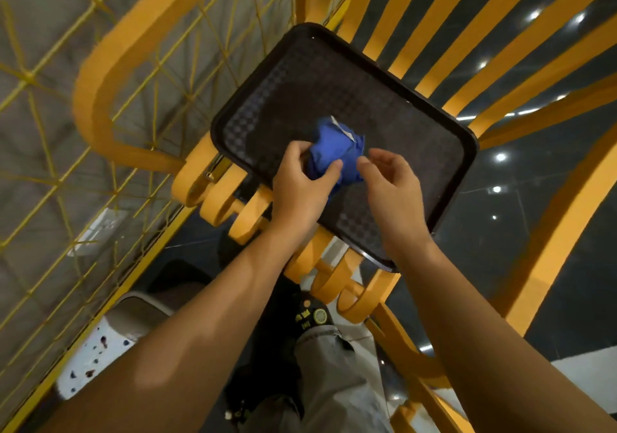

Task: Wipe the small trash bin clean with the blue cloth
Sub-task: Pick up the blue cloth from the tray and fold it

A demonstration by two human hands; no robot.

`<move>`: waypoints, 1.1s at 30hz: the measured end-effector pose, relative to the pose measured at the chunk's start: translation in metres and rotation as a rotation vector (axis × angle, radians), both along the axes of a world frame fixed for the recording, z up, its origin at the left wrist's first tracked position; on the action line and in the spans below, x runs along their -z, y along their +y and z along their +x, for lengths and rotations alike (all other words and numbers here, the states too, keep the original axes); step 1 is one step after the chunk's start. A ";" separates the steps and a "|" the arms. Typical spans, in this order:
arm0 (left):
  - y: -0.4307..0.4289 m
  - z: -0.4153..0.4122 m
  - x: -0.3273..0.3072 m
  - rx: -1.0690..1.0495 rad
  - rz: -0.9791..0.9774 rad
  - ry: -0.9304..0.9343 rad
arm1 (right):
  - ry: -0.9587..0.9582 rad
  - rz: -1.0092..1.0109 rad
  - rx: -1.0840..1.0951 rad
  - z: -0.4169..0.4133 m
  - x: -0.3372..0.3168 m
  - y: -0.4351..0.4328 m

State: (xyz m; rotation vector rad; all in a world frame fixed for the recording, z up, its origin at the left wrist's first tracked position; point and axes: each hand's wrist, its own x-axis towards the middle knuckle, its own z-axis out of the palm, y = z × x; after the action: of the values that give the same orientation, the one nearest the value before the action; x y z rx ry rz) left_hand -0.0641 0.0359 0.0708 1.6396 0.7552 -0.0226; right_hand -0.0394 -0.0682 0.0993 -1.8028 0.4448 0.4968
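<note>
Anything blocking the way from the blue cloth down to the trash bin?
The left hand grips the blue cloth over the black tray. The trash bin sits lower left, and only the seat's curled yellow slat ends lie between them.

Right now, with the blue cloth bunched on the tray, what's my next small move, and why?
Probably lift the blue cloth off the black tray with your left hand, which pinches it, and bring it down toward the white speckled bin at lower left. The right hand is beside the cloth holding nothing, and the bin is untouched.
</note>
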 end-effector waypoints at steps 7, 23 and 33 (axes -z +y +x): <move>0.047 -0.084 -0.026 0.046 0.054 -0.166 | 0.291 0.428 -0.259 -0.039 -0.005 0.065; 0.168 -0.315 -0.034 -0.305 0.308 -0.051 | -0.249 -0.031 -1.291 -0.193 0.000 0.164; 0.162 -0.427 -0.007 -0.295 0.073 -0.014 | -0.069 0.243 -1.363 -0.269 0.009 0.198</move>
State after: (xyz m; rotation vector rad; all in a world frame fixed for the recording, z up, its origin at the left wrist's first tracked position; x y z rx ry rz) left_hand -0.4909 0.1975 0.0776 1.5807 0.9904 0.2283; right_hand -0.3087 0.1296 0.0907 -1.6527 -0.9586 1.3148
